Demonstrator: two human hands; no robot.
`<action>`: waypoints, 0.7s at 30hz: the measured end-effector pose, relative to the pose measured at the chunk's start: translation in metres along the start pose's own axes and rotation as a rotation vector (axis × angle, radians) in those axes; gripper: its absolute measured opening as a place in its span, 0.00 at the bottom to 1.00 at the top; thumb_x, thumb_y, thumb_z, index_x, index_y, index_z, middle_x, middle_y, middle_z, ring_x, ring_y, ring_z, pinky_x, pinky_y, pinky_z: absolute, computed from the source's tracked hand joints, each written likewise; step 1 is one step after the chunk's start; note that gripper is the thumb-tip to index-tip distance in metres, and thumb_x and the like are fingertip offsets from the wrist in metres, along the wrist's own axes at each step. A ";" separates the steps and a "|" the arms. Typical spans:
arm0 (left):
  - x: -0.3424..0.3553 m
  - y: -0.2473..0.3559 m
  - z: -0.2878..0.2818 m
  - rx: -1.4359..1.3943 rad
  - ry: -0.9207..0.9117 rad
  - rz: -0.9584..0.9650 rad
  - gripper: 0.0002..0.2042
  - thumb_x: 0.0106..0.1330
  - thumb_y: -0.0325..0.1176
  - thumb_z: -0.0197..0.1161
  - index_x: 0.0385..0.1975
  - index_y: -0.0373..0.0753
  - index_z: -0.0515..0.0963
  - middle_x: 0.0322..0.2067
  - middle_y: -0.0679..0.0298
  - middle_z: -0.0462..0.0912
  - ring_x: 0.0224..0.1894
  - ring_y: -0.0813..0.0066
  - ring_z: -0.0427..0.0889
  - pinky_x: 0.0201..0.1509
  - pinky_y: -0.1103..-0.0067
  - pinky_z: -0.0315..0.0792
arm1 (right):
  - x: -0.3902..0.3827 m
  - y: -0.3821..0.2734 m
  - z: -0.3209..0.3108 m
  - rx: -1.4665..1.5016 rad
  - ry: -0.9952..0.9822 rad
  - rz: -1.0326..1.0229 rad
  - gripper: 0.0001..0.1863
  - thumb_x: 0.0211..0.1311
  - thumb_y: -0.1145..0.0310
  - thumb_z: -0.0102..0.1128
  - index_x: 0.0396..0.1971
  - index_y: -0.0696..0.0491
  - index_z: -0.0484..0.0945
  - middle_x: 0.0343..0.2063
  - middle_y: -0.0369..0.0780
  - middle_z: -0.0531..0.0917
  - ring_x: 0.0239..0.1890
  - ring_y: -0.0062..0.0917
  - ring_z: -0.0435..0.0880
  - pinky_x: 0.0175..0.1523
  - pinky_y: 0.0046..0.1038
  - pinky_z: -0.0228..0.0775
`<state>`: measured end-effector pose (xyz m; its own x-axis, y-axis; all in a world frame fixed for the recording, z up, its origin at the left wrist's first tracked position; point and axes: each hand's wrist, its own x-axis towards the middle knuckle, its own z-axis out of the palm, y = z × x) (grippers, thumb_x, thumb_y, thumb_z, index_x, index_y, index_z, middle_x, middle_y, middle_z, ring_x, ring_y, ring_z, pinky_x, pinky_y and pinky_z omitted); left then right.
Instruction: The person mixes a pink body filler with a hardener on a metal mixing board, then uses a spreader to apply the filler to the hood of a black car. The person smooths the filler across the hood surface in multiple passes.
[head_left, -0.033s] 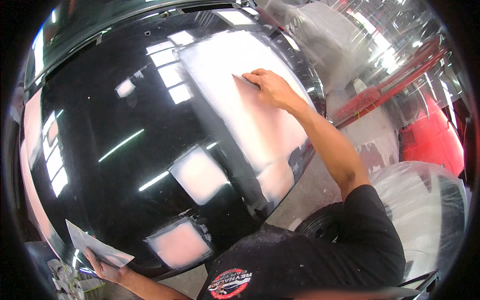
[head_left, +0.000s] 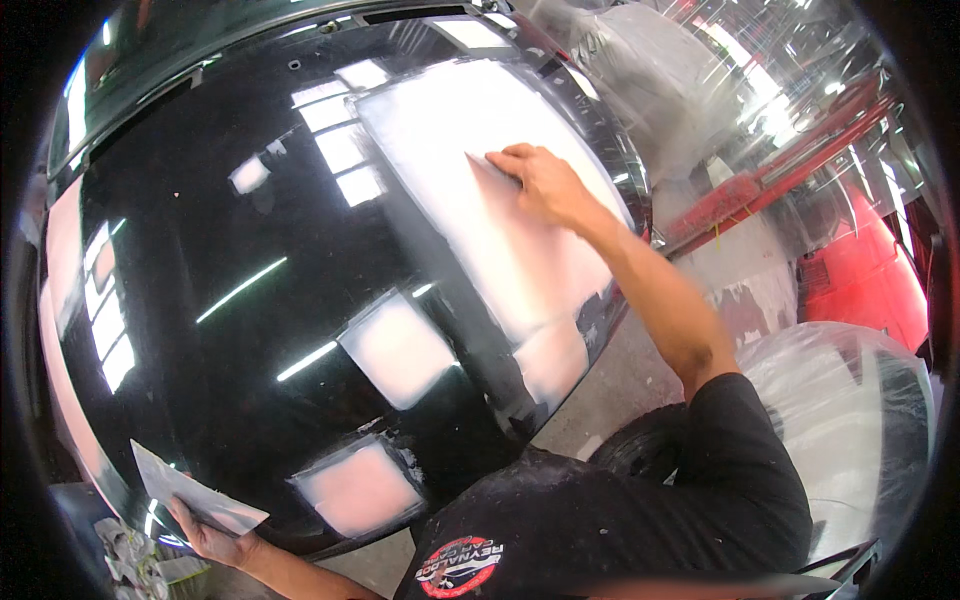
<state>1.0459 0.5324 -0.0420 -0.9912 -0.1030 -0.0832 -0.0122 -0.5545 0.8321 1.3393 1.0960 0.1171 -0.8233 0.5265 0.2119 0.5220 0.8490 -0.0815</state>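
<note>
My right hand (head_left: pixel 552 190) is closed on a thin flat filler spreader (head_left: pixel 490 166). Its edge meets the large pale patch of body filler (head_left: pixel 455 115) on the right side of a black car hood (head_left: pixel 250 330). The patch looks white at the far end and pinkish nearer me. At the lower left, my left hand (head_left: pixel 212 538) grips a flat greyish sheet (head_left: pixel 185 490), tilted over the hood's near left corner, with a pinkish smear on it. Two smaller squarish filler patches, one middle (head_left: pixel 400 350) and one near (head_left: pixel 362 487), lie between my hands.
A pinkish strip (head_left: pixel 66 340) runs along the hood's left edge. Right of the hood stand a red metal bar (head_left: pixel 760 195), a red panel (head_left: pixel 868 285) and a plastic-wrapped object (head_left: pixel 840 440). A black tyre (head_left: pixel 640 450) sits on the floor beside me.
My right hand has shifted very slightly to the right with the spreader. The left hand and its sheet stay where they were.
</note>
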 end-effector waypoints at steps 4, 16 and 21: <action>-0.004 0.000 0.004 -0.022 -0.086 -0.035 0.20 0.75 0.35 0.56 0.62 0.30 0.70 0.59 0.47 0.76 0.60 0.61 0.76 0.69 0.70 0.65 | -0.080 -0.046 0.010 -0.003 0.125 -0.039 0.37 0.43 0.79 0.58 0.62 0.51 0.77 0.55 0.48 0.80 0.57 0.44 0.78 0.64 0.42 0.69; 0.001 -0.002 0.003 -0.016 -0.165 -0.037 0.24 0.76 0.37 0.55 0.66 0.29 0.66 0.57 0.46 0.77 0.55 0.62 0.79 0.59 0.74 0.74 | 0.054 0.029 -0.012 -0.041 -0.070 0.096 0.32 0.52 0.79 0.48 0.61 0.50 0.77 0.57 0.49 0.79 0.58 0.43 0.78 0.63 0.36 0.69; -0.003 0.012 0.024 -0.211 -0.392 -0.138 0.21 0.77 0.34 0.50 0.64 0.28 0.70 0.63 0.43 0.72 0.55 0.59 0.77 0.57 0.72 0.74 | 0.016 0.001 -0.021 0.136 -0.166 0.090 0.35 0.46 0.82 0.50 0.59 0.48 0.79 0.58 0.46 0.79 0.59 0.43 0.77 0.62 0.38 0.70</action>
<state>1.0458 0.5463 -0.0183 -0.9576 0.2814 0.0621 -0.1608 -0.7008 0.6950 1.3318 1.1044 0.1408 -0.8059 0.5910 0.0352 0.5697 0.7903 -0.2255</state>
